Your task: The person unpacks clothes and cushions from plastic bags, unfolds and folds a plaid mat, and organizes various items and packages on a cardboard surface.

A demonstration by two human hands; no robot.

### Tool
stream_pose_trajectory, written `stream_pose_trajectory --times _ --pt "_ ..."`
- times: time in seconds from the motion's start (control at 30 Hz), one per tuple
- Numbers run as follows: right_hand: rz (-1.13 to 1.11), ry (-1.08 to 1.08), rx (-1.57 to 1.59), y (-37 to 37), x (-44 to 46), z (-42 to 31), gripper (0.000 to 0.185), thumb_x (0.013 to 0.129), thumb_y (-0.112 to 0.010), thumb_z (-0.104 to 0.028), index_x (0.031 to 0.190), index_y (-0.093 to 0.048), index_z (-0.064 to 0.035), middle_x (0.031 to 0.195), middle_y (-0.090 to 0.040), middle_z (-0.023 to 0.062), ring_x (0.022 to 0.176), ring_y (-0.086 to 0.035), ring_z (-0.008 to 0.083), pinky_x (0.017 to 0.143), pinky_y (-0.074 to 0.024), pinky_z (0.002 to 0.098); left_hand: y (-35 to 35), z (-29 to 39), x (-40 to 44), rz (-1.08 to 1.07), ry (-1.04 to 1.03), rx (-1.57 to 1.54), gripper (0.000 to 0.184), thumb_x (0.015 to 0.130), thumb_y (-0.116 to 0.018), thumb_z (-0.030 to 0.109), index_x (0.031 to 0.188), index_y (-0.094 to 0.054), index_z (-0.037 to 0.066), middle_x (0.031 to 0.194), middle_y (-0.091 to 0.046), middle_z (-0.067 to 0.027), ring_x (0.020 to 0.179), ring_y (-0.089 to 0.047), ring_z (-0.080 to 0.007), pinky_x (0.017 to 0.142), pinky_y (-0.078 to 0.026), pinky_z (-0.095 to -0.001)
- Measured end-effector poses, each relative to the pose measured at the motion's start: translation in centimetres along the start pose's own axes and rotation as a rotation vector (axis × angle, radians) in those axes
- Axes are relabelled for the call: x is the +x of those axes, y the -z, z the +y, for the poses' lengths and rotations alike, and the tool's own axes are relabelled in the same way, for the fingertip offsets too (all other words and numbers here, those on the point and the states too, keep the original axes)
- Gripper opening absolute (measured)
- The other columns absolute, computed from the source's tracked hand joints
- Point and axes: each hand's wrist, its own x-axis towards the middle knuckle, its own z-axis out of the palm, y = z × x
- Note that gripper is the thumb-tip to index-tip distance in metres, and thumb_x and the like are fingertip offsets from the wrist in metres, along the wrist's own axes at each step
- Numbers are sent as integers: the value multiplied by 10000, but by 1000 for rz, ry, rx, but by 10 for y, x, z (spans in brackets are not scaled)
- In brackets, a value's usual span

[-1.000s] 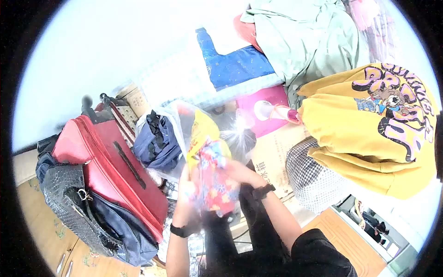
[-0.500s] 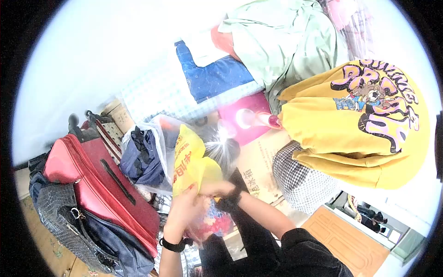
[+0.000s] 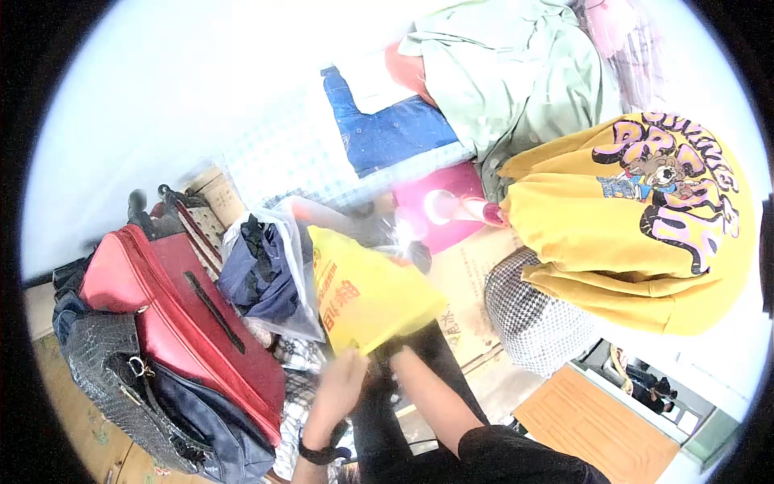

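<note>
A yellow plastic bag [image 3: 375,294] with red printing is spread out over my lap. My left hand [image 3: 345,375], slightly blurred and with a black band at the wrist, has its fingers closed on the bag's lower edge. My right forearm reaches up to the same edge; the right hand's fingers are hidden by the yellow plastic and a dark wrist band. Just left of the yellow bag stands a clear plastic bag [image 3: 310,310] with a dark blue cloth bag [image 3: 258,270] in it.
On the left are a red suitcase [image 3: 181,302] and a dark textured handbag [image 3: 109,371]. A cardboard box [image 3: 459,278] stands behind my knees. To the right are a yellow sweatshirt [image 3: 564,218] and a houndstooth-patterned item [image 3: 532,315]. A blue plastic bag [image 3: 395,137] lies on the bed.
The yellow bag has gone from bunched between both hands to spread wide across the right forearm's end. My left hand has moved slightly down. The colourful item below my hands no longer shows.
</note>
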Motion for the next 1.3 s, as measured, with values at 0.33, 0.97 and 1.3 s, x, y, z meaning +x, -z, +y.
stream_pose_trajectory --times 0.33,0.97,1.3 --pt "-707 279 15 51 30 43 425 762 -581 -250 1116 -501 -29 946 -589 207 886 -555 360 773 -450 409 51 -15 21 314 67 -520 179 914 -447 159 876 -541 12 665 -503 25 576 -433 -38 528 -351 -183" --pt "-769 1155 -286 143 -21 -109 163 693 -543 -91 845 -589 -53 780 -561 54 774 -558 223 748 -431 313 69 6 -30 -257 -91 31 502 799 -614 245 1172 -438 -40 1169 -480 -203 1084 -469 -252 920 -358 -304" --pt "-928 705 -232 154 -50 -101 429 668 -555 -31 1093 -499 -42 1003 -467 172 788 -547 330 703 -450 375 34 -30 -45 -409 -171 203 352 729 -648 229 959 -518 -3 852 -574 -224 810 -558 -372 720 -452 -390"
